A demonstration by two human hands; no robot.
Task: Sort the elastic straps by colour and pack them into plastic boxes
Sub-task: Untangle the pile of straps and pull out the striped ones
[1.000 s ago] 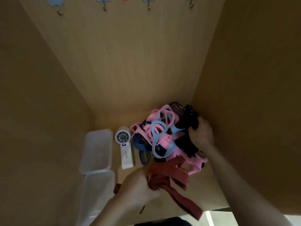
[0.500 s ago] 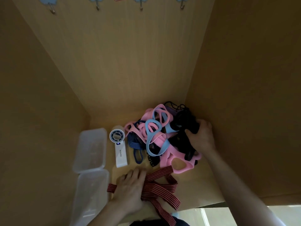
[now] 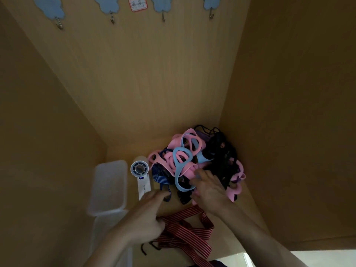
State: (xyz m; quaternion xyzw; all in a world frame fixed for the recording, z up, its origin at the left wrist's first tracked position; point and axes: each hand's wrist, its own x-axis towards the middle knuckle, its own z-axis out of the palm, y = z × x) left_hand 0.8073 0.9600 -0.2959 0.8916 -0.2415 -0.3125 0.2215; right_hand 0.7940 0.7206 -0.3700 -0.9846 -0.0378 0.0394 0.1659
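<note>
Fingers [image 3: 159,195] of the left hand [image 3: 144,214] stretch out straight and hold nothing. They have come off the red striped strap [image 3: 185,230] they were flattening a moment ago and now reach for the navy striped strap [image 3: 159,176], close to the handle of the white handheld fan [image 3: 143,180]. The red strap lies spread at the near edge of the shelf, with only the heel of that hand touching it.

Over on the other side, the right hand [image 3: 210,193] has let go of the black straps [image 3: 223,153] by the right wall. It has swung to the middle of the pile, fingers [image 3: 200,175] laid out loosely over the pink straps [image 3: 185,170] and a light-blue strap [image 3: 181,157], gripping nothing that I can see.

My read: red is set aside as its own group, and the next colour is being picked out. Nothing is packed yet. The two clear plastic boxes [image 3: 109,185] sit against the left wall, and no colour shows through them.

Motion blur smears the right fingertips, so a light pinch there can't be ruled out. The nearer box is partly behind the left forearm. The red strap's tail runs off the bottom edge, and the black straps merge into one dark tangle.
</note>
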